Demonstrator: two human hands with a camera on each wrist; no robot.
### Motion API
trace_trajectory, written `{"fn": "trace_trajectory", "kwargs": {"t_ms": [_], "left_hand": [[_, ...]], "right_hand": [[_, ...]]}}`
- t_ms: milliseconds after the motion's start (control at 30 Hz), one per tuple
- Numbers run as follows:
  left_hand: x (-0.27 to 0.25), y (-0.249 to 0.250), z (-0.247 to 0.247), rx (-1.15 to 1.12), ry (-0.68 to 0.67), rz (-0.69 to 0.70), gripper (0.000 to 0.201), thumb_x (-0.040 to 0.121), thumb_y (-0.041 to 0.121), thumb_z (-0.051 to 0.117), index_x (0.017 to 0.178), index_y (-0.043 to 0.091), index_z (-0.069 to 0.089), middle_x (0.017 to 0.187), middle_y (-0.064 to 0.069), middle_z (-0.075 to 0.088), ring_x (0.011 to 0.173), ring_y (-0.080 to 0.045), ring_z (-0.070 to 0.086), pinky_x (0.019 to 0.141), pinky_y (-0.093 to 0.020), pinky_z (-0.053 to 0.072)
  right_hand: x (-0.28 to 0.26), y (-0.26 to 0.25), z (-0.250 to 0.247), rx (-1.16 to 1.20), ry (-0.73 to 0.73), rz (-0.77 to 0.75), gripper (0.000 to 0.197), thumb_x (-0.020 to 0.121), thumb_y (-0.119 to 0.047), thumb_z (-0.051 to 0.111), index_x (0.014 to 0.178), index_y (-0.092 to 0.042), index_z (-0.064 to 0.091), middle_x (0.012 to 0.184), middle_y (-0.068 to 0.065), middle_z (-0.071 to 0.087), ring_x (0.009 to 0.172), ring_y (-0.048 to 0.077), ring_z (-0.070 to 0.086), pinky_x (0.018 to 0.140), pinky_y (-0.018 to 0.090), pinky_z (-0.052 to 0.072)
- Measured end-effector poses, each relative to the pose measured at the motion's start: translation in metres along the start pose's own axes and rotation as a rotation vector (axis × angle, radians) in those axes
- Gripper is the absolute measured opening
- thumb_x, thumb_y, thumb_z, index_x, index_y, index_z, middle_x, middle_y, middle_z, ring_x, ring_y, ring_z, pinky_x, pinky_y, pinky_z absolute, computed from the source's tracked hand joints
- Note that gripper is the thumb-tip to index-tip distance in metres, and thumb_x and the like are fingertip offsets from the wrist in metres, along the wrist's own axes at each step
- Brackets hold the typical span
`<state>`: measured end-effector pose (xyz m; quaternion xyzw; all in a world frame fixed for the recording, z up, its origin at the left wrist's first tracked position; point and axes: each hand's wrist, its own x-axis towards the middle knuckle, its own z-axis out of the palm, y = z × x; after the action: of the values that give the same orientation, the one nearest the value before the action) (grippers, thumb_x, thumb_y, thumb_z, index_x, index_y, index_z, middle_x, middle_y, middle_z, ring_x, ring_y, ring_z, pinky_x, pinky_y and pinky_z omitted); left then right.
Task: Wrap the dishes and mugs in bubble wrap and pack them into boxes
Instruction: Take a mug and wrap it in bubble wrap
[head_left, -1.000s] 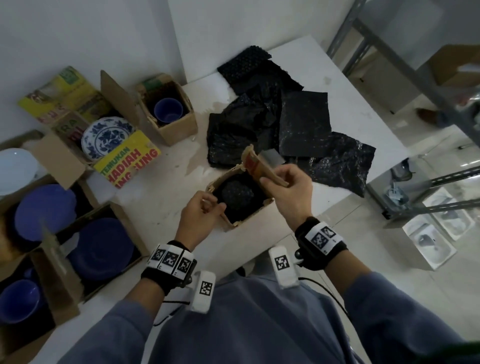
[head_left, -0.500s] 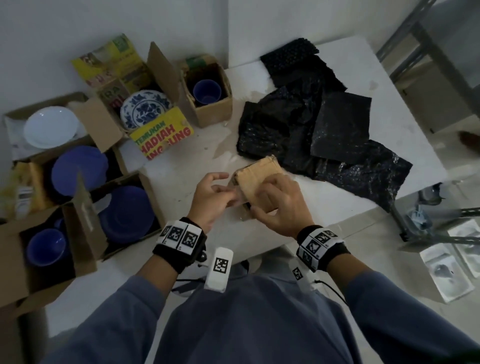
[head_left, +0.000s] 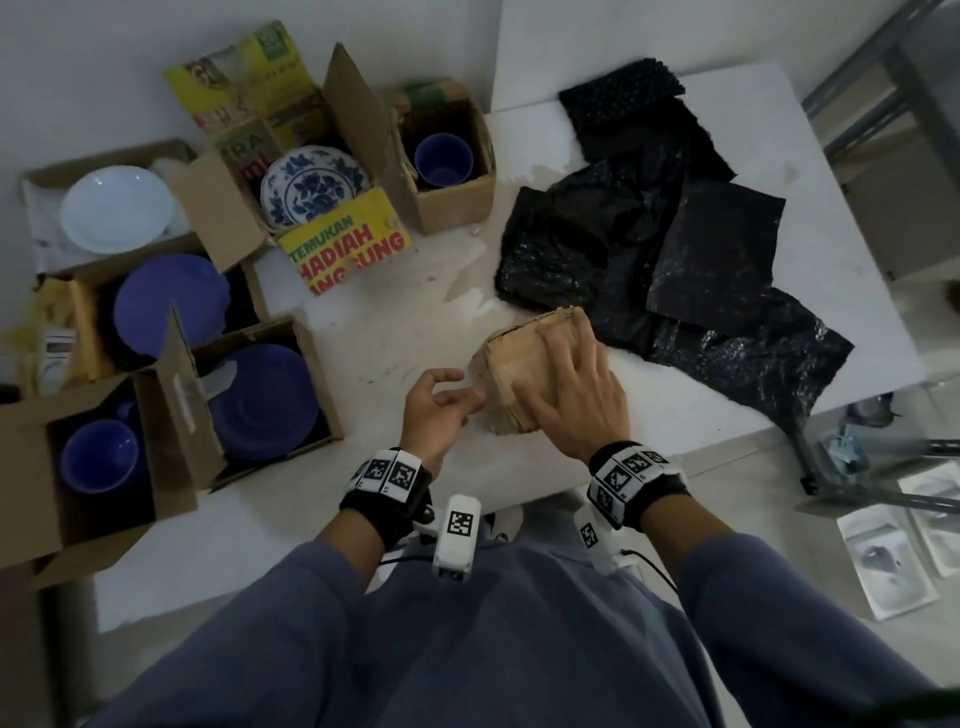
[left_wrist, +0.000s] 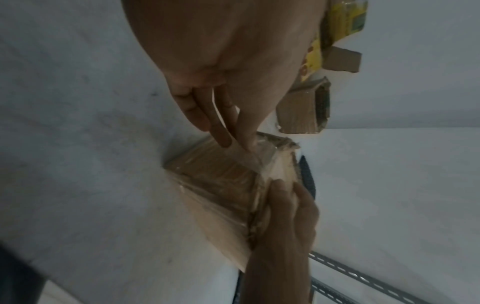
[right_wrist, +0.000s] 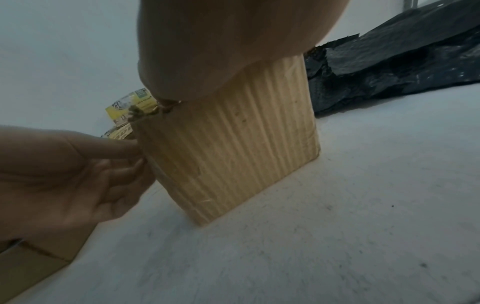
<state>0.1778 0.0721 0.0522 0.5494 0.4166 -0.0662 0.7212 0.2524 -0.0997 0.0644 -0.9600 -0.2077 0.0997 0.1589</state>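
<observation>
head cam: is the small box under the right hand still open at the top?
No. The small box's flaps are folded shut, and the right hand lies flat on top of them.

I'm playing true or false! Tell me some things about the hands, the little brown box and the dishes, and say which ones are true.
1. The right hand lies flat on top of the small cardboard box. True.
2. The small cardboard box stands open. False: its flaps are folded shut.
3. The left hand holds a mug. False: it only touches the box's side.
4. The patterned plate sits in a box. True.
</observation>
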Motion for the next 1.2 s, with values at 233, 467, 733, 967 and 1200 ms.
{"fn": "trace_trajectory", "kwargs": {"t_ms": [233,467,733,967,1200], "left_hand": [[0.016,-0.019,0.016,-0.016,0.056,-0.008,0.038,0.079,0.012,0.08,0.108,0.02,0.057,0.107,-0.008,0.057,0.097,-0.026,0.062,0.078,-0.035,0.06],[0.044,0.002,-0.009,0.461,-0.175,0.409,0.068,0.067,0.02,0.09,0.127,0.025,0.058,0.124,0.007,0.062,0.109,-0.007,0.059,0.09,-0.029,0.053],[0.038,0.032,0.004,0.864,-0.268,0.526,0.114,0.052,0.061,0.088,0.144,0.042,0.023,0.116,0.005,0.059,0.085,-0.012,0.065,0.076,-0.036,0.056],[0.04,0.021,0.014,1.024,-0.245,0.509,0.109,0.057,0.068,0.081,0.146,0.036,0.029,0.124,0.004,0.057,0.104,-0.023,0.062,0.082,-0.045,0.054],[0.047,0.018,0.014,0.981,-0.268,0.468,0.102,0.057,0.064,0.083,0.141,0.04,0.031,0.125,0.006,0.055,0.105,-0.021,0.06,0.084,-0.044,0.054]], "right_hand": [[0.002,-0.007,-0.004,-0.034,-0.029,0.037,0.096,0.073,-0.084,0.05,0.146,-0.025,0.032,0.163,0.011,0.008,0.139,0.033,0.031,0.104,0.047,0.042],[0.009,-0.022,-0.003,-0.056,-0.108,0.077,0.114,0.055,-0.078,0.06,0.148,-0.021,0.026,0.162,0.015,0.005,0.14,0.04,0.024,0.114,0.057,0.025],[0.037,0.001,-0.022,-0.286,-0.267,-0.226,0.121,0.053,-0.073,0.077,0.152,-0.032,0.019,0.164,0.011,0.002,0.148,0.039,0.014,0.112,0.073,0.011],[0.038,-0.004,-0.019,-0.289,-0.236,-0.138,0.119,0.054,-0.08,0.067,0.149,-0.025,0.022,0.159,0.011,0.019,0.145,0.038,0.022,0.109,0.075,0.014],[0.039,-0.005,-0.013,-0.299,-0.206,-0.143,0.118,0.049,-0.071,0.074,0.148,-0.026,0.026,0.154,0.012,0.024,0.14,0.038,0.026,0.111,0.07,0.018]]}}
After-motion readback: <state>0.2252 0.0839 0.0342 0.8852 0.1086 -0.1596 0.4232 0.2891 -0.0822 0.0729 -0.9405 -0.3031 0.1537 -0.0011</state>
